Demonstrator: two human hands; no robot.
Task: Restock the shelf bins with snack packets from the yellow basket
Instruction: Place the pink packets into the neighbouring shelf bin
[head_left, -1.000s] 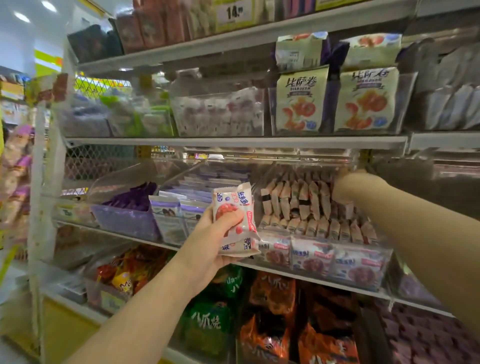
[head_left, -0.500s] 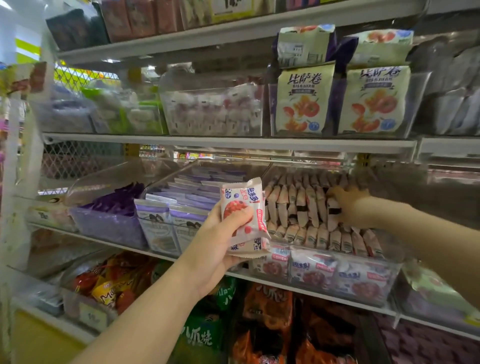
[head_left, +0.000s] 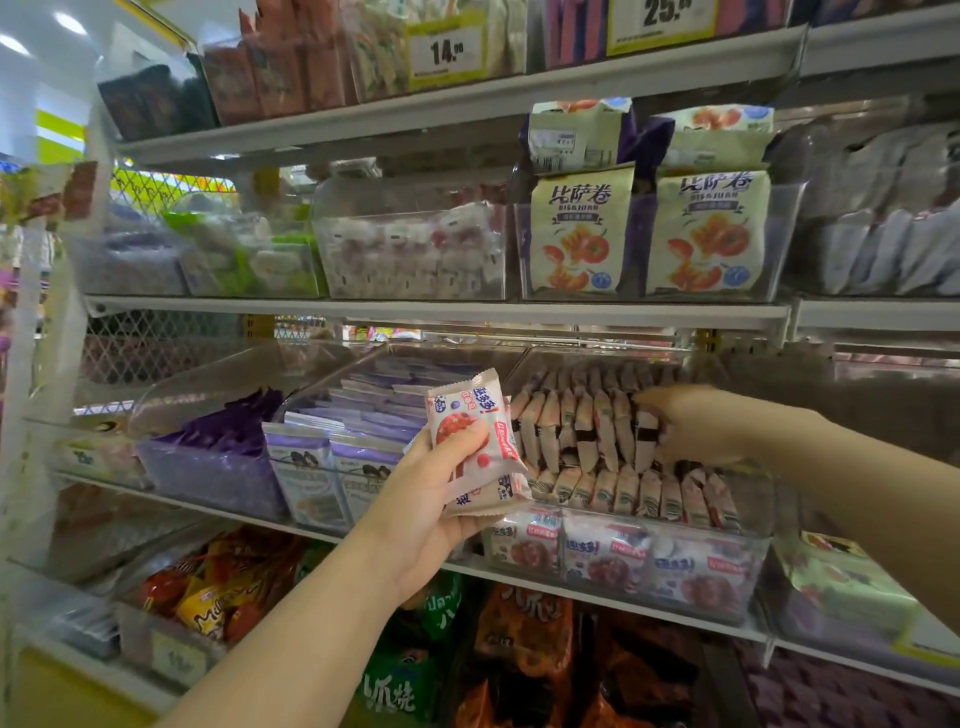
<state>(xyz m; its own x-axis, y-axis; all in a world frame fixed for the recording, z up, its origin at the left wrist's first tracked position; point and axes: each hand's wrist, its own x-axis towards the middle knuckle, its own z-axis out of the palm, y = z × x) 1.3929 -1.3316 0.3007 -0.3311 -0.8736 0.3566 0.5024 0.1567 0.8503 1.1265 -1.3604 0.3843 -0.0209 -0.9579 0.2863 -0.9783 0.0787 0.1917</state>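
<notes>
white snack packets (head_left: 470, 408), between left fingers (head_left: 448, 457) (thumb in front)

Right hand (head_left: 693, 423) apparently drew forward onto packets (head_left: 582, 431).

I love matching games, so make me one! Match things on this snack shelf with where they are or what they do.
1 left hand
2 right hand
3 cream bags with tomatoes
4 yellow 14 price tag

A on the top shelf
B among upright packets in the clear bin
C holding red-and-white packets
D on the shelf above that bin

Pairs: 1-C, 2-B, 3-D, 4-A
</notes>
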